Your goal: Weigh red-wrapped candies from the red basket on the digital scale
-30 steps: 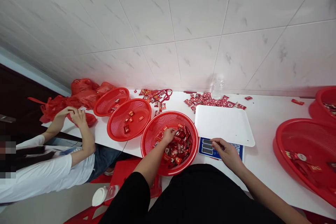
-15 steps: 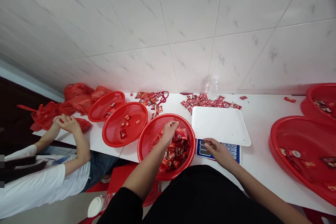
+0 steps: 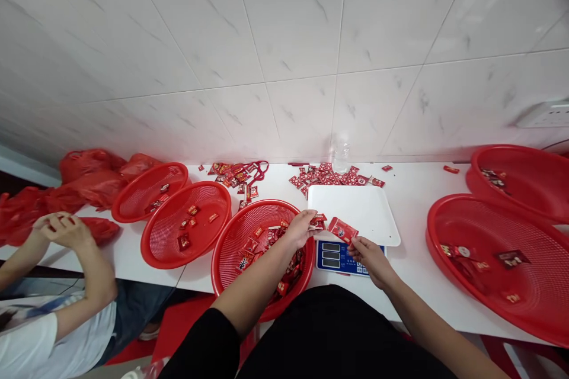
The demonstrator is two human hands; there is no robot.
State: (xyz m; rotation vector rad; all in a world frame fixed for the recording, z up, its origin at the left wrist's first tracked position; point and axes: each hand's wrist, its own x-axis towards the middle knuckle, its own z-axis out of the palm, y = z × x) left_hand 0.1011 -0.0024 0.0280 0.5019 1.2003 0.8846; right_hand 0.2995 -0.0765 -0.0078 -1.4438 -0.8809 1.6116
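My left hand (image 3: 301, 230) is closed on small red packets (image 3: 318, 222) at the right rim of a red plastic basket (image 3: 222, 249). That basket holds a heap of small red wrapped packets (image 3: 291, 275). A larger flat red packet (image 3: 342, 229) is pinched by its lower right corner in my right hand (image 3: 371, 260). It hangs over the near left part of a white scale tray (image 3: 376, 213). Below the tray shows the blue scale panel (image 3: 331, 256) with its dark displays, partly covered by my right hand.
Two red baskets (image 3: 153, 249) with few packets stand at left, beside red plastic bags (image 3: 100, 186) and a co-worker's clasped hands (image 3: 66, 231). Loose red packets (image 3: 326, 176) and a clear bottle (image 3: 341, 157) lie along the wall. More red baskets (image 3: 444, 213) stand at right.
My left hand has come up out of the basket to its right rim with packets in it. My right hand, empty before, now holds a red packet. The view has swung right.
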